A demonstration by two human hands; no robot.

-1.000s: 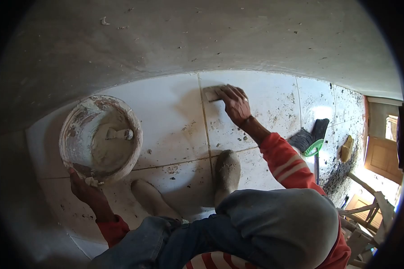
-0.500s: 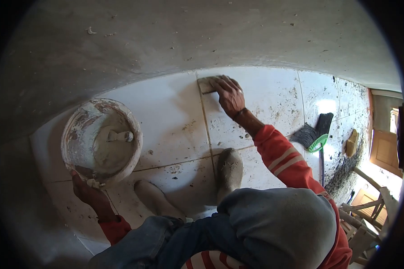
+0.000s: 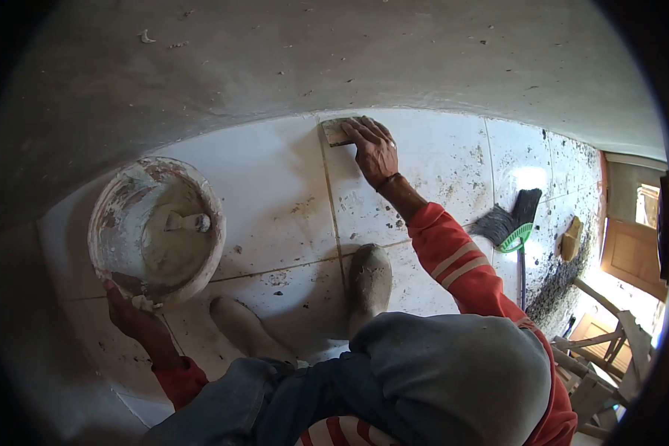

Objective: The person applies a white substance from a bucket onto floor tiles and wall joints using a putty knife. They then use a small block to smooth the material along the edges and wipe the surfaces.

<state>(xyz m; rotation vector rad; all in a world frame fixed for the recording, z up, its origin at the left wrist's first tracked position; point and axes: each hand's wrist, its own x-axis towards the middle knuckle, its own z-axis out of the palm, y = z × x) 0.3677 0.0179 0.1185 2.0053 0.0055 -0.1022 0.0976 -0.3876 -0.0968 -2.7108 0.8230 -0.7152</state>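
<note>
My right hand (image 3: 377,152) is closed on a flat, dirty spreader (image 3: 337,132), which rests on the white floor tiles (image 3: 267,178) at the base of the wall, beside a brownish joint. At the left, my left hand (image 3: 132,316) grips the lower rim of a stained bucket (image 3: 214,256). Grey paste (image 3: 175,256) lies inside the bucket, with a small tool (image 3: 187,222) resting in it. The fingers of my left hand are partly hidden under the bucket's edge.
A grey wall (image 3: 334,59) curves across the top. A black broom (image 3: 514,215) with a green head lies at the right, near a yellowish block (image 3: 571,238). Wooden pieces (image 3: 609,346) stand at the lower right. My shoes (image 3: 369,281) are on the tiles among crumbs.
The whole view has shifted slightly, with most things a little further left. My right hand and the spreader remain near the wall, and my left hand remains on the bucket.
</note>
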